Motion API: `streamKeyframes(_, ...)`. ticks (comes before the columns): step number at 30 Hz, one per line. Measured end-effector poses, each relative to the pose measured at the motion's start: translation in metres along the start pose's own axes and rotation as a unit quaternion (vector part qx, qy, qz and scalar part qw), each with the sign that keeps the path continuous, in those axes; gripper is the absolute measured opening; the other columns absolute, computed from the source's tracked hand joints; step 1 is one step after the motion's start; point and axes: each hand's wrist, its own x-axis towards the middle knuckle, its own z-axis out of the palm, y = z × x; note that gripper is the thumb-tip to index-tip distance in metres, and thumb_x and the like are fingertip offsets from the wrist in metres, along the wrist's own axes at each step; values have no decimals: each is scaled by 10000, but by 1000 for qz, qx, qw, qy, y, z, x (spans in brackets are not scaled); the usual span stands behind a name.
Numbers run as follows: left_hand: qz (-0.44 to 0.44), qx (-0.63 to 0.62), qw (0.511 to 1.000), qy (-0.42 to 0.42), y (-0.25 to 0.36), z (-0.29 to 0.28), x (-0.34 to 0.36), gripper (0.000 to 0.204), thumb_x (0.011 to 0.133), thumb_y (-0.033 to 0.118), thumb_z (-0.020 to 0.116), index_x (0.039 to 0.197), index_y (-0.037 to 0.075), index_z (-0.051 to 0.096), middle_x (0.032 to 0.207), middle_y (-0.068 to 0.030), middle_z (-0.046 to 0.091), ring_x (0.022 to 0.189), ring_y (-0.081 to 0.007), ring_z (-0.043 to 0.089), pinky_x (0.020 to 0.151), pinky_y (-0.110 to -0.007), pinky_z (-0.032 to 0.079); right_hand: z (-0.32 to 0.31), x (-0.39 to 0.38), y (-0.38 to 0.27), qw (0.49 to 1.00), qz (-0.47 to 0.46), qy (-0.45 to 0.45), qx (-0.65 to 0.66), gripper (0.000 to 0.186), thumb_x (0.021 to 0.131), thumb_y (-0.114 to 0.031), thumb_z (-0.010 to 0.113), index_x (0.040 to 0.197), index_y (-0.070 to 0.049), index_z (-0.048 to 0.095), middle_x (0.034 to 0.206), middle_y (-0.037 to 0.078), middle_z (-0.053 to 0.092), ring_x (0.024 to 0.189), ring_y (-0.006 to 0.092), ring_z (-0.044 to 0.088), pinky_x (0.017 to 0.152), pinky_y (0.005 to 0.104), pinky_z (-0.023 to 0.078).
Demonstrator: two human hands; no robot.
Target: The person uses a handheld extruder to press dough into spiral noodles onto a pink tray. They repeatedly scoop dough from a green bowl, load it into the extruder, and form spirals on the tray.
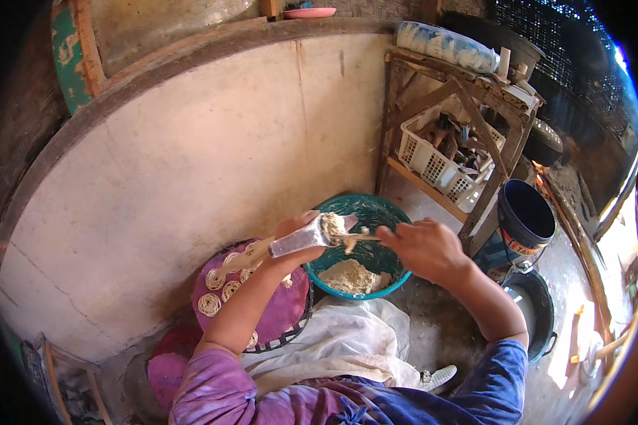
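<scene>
My left hand (pixel 298 234) grips a pale metal mould (pixel 298 239) with a wooden handle over the teal bowl (pixel 397 273); dough fills its opening. My right hand (pixel 429 248) closes on a thin stick (pixel 361 238), its tip at the mould's opening with bits of dough (pixel 349 246) on it. The bowl holds a mound of pale dough or flour (pixel 351 280), and its inner wall is smeared. Left of the bowl, partly behind my left arm, a round pink tray (pixel 205 265) carries several pale spiral dough pieces (pixel 210 304).
A wall (pixel 177 177) stands ahead. At right are a wooden rack (pixel 461 85) with a white plastic crate (pixel 439 163), a dark bucket (pixel 521 212) and a black tub (pixel 546 326). A white cloth (pixel 333 340) lies over my lap. A red stool or mat (pixel 163 368) sits lower left.
</scene>
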Motion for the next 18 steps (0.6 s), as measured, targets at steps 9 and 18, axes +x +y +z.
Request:
streamKeyframes(9, 29, -37, 998, 51, 19, -6, -10, 240, 705, 229, 732, 817, 96, 566, 768, -115, 608, 702, -364, 624, 595, -442, 507, 7, 12, 2, 1000, -9, -6, 19, 234, 820, -181, 607, 1053, -180, 631, 668, 0, 554, 601, 205, 625, 529, 347, 484)
streamKeyframes(18, -29, 7, 998, 60, -28, -15, -13, 255, 834, 317, 669, 988, 114, 648, 971, -105, 676, 930, -297, 651, 824, -412, 514, 33, -32, -11, 926, 319, 30, 202, 228, 877, -232, 630, 1088, -186, 701, 801, 72, 708, 687, 243, 697, 582, 376, 543)
